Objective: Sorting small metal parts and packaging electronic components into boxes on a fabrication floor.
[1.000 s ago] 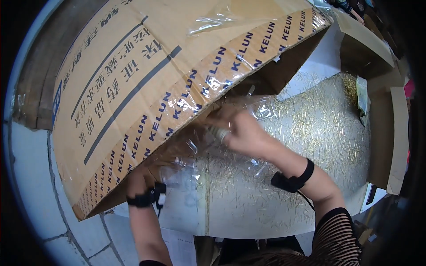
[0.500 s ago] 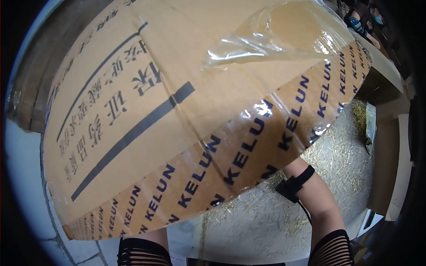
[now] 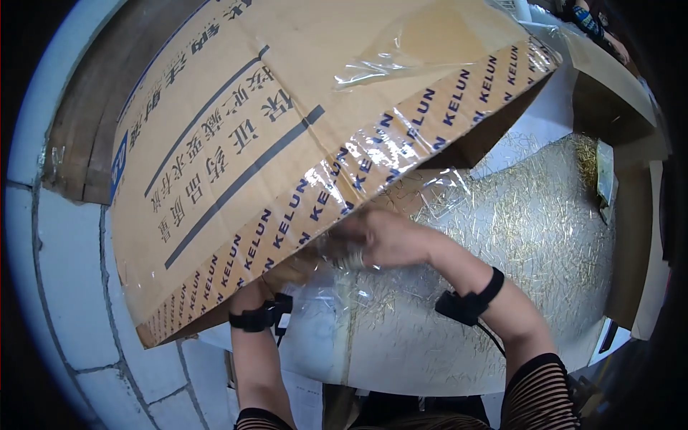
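Note:
A large brown cardboard box (image 3: pixel 215 143) with dark print and patterned tape along its lower edge is tilted over the left half of the white tabletop (image 3: pixel 401 344). Beneath that edge, my right hand (image 3: pixel 387 240) reaches inward, its fingers smeared by motion. My left hand (image 3: pixel 290 269) is mostly hidden under the box rim, close to the right one. Crumpled clear plastic (image 3: pixel 365 287) lies around both hands. Whatever the fingers touch is blurred. Many short, thin gold-coloured pieces (image 3: pixel 516 236) are scattered across the table to the right.
At the right, a denser heap of gold pieces (image 3: pixel 585 161) sits beside a pale packet (image 3: pixel 605 172). Cardboard walls (image 3: pixel 631 251) border the table's right side. Another person's arm (image 3: pixel 602 32) shows at the far right. A white block wall (image 3: pixel 72 287) stands left.
The box has shifted away from me and tipped up, uncovering more tabletop. Both hands, hidden by it before, now show beneath its near edge; the right one has moved left.

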`<action>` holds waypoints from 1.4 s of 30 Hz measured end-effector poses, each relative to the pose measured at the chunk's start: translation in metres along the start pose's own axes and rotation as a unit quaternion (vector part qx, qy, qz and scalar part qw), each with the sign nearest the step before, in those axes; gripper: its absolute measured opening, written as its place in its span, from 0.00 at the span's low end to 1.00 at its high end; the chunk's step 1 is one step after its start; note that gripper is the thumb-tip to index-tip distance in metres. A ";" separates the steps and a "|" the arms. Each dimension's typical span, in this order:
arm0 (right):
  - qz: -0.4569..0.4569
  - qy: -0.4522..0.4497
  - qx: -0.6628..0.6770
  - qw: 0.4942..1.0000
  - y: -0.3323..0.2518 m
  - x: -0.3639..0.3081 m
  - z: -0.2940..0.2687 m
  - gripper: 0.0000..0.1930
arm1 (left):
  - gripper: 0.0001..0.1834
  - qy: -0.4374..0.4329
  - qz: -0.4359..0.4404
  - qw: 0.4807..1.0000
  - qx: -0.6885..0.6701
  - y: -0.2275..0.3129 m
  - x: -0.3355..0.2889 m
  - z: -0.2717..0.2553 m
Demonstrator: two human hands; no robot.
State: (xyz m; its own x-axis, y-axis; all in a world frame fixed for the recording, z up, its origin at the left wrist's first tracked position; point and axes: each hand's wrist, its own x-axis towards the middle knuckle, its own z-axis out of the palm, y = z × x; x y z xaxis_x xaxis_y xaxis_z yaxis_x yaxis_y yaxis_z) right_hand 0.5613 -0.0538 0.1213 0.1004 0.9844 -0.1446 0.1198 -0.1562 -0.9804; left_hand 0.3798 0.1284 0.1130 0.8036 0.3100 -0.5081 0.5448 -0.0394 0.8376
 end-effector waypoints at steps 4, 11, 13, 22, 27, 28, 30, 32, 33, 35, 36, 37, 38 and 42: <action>-0.117 -0.037 -0.168 0.978 0.003 -0.028 0.007 0.34 | 0.10 0.035 0.002 0.999 0.025 -0.016 0.003 -0.030; 0.058 0.215 -0.422 0.879 0.052 -0.050 -0.036 0.35 | 0.10 0.095 0.034 0.992 0.070 -0.041 0.037 -0.064; 0.092 0.221 -0.469 0.850 0.060 -0.049 -0.033 0.35 | 0.10 0.121 0.036 0.988 0.085 -0.032 0.045 -0.069; 0.079 0.273 -0.475 0.833 0.081 -0.031 -0.006 0.28 | 0.10 0.231 0.065 0.959 0.153 -0.074 0.051 -0.044; 0.028 0.194 -0.313 0.929 0.061 -0.040 0.013 0.25 | 0.11 0.183 0.009 0.968 0.173 -0.052 0.010 0.003; 0.001 0.181 -0.299 0.937 0.066 -0.042 0.020 0.25 | 0.13 0.144 0.061 0.964 0.216 -0.037 -0.003 0.019; -0.036 0.169 -0.291 0.941 0.041 -0.053 0.045 0.24 | 0.13 0.137 0.167 0.944 0.250 -0.035 -0.030 0.040; -0.069 0.159 -0.284 0.943 0.029 -0.065 0.067 0.23 | 0.14 0.139 0.178 0.943 0.246 -0.036 -0.051 0.052; -0.072 0.134 -0.297 0.943 0.027 -0.069 0.077 0.22 | 0.14 0.140 0.187 0.942 0.242 -0.035 -0.061 0.057; -0.070 0.111 -0.310 0.942 0.032 -0.080 0.096 0.22 | 0.16 0.132 0.173 0.939 0.265 -0.033 -0.079 0.066; -0.102 0.116 -0.302 0.941 0.031 -0.084 0.106 0.21 | 0.16 0.143 0.160 0.932 0.293 -0.035 -0.089 0.069; -0.133 0.120 -0.294 0.939 0.030 -0.089 0.114 0.20 | 0.17 0.152 0.147 0.923 0.321 -0.038 -0.097 0.071; -0.101 0.096 -0.297 0.945 0.029 -0.097 0.122 0.20 | 0.17 0.147 0.148 0.924 0.321 -0.040 -0.104 0.071; -0.161 0.160 -0.279 0.933 0.020 -0.120 0.139 0.22 | 0.19 0.196 0.176 0.920 0.290 -0.054 -0.126 0.067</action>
State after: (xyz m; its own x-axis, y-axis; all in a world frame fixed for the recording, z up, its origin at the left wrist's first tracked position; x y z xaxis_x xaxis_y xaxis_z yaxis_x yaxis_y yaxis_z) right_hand 0.4147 -0.1636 0.1008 0.2498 0.9267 0.2807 0.6817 0.0376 -0.7307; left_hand 0.2656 0.0276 0.1186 0.8685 0.4954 -0.0181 0.3946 -0.6688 0.6301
